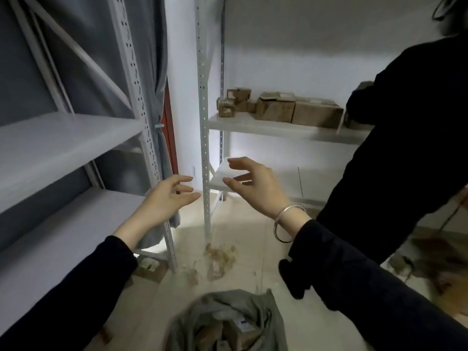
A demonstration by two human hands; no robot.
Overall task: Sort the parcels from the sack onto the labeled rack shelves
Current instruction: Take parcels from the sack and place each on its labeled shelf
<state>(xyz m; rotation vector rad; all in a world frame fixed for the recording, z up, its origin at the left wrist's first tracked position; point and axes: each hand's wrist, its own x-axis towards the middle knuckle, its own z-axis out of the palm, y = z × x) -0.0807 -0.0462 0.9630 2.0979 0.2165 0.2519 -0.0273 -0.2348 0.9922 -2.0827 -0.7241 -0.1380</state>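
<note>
A grey sack (228,323) lies open on the floor at the bottom centre, with brown parcels showing inside it. My left hand (167,196) and my right hand (253,183) hover empty above it, fingers spread, palms facing each other. A silver bangle circles my right wrist. Several cardboard parcels (278,107) sit on the white rack shelf (253,126) ahead on the right. The grey rack (63,138) on the left shows bare shelves.
A second person in black (405,148) stands at the right, reaching to the right rack's shelf. Crumpled brown scraps (220,259) lie on the tiled floor by the rack post. A small box (152,268) rests under the left rack. A grey curtain hangs behind.
</note>
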